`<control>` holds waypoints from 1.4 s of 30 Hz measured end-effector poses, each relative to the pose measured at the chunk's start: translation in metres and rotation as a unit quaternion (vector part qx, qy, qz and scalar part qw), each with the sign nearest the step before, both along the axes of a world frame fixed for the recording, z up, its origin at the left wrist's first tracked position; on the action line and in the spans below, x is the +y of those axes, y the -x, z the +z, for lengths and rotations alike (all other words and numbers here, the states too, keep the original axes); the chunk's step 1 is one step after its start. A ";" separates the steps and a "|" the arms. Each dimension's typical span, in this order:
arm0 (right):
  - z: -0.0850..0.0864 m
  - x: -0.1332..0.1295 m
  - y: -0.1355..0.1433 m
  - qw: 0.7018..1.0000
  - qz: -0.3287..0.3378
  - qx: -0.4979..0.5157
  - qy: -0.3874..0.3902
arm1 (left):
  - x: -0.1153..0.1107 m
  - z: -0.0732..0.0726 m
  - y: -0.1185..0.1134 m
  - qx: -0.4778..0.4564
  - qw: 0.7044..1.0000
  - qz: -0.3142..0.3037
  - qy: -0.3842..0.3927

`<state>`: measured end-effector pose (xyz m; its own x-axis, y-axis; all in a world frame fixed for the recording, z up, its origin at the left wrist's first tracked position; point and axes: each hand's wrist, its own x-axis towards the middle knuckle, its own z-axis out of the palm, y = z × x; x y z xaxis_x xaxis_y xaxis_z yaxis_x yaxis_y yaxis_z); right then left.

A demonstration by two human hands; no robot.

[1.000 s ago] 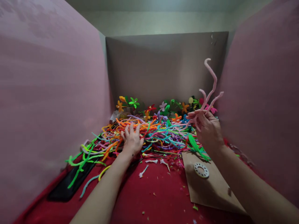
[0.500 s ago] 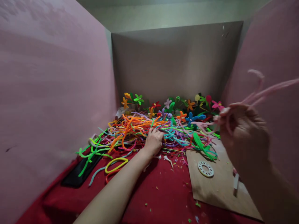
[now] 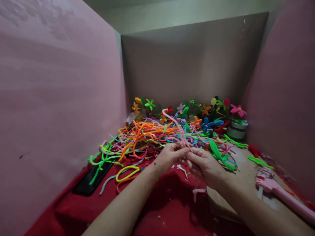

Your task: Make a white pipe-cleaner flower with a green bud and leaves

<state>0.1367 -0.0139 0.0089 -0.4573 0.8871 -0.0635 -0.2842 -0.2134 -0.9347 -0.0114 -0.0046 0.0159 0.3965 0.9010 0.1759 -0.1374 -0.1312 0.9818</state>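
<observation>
Several pink pipe cleaners (image 3: 177,126) are pinched between my two hands over the front of the table. Their upper ends rise above my fingers, the longest with a bent tip, while one bent end hangs below my right hand. My left hand (image 3: 172,153) grips the bunch from the left, fingers closed. Right against it, my right hand (image 3: 203,162) is closed on the same bunch. Behind both hands spreads a tangled pile of coloured pipe cleaners (image 3: 147,131). A green pipe-cleaner leaf (image 3: 216,151) lies just beyond my right hand.
Scissors with yellow and orange handles (image 3: 128,175) lie on the red cloth (image 3: 147,216), near a black phone (image 3: 85,183). A pink glue gun (image 3: 278,188) rests at right on a brown board (image 3: 223,208). Pipe-cleaner flowers (image 3: 208,125) and a round container (image 3: 236,131) stand behind.
My right hand has come down and left with the pink pipe cleaners. My left hand has left the pile and now holds them too. The view has shifted, showing the glue gun.
</observation>
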 end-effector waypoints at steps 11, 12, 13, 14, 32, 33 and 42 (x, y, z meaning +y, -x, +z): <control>-0.012 -0.003 -0.005 0.993 0.099 0.003 0.063 | 0.005 -0.006 -0.001 -0.125 0.988 0.065 0.066; -0.011 -0.004 -0.005 0.992 0.102 0.005 0.071 | 0.005 -0.005 -0.001 -0.133 0.987 0.068 0.064; -0.010 -0.004 -0.006 0.992 0.103 0.007 0.077 | 0.005 -0.005 -0.002 -0.138 0.986 0.072 0.063; -0.010 -0.005 -0.006 0.991 0.104 0.007 0.079 | 0.005 -0.005 -0.002 -0.140 0.985 0.076 0.062; 0.065 0.080 0.020 0.604 -0.196 -0.631 -0.445 | 0.044 0.021 0.124 0.413 0.689 0.571 -0.167; 0.064 0.086 0.028 0.594 -0.177 -0.647 -0.444 | 0.044 0.020 0.126 0.404 0.692 0.575 -0.164; 0.030 0.076 0.095 0.558 -0.120 -0.591 -0.571 | 0.042 0.024 0.133 0.233 0.728 0.617 -0.188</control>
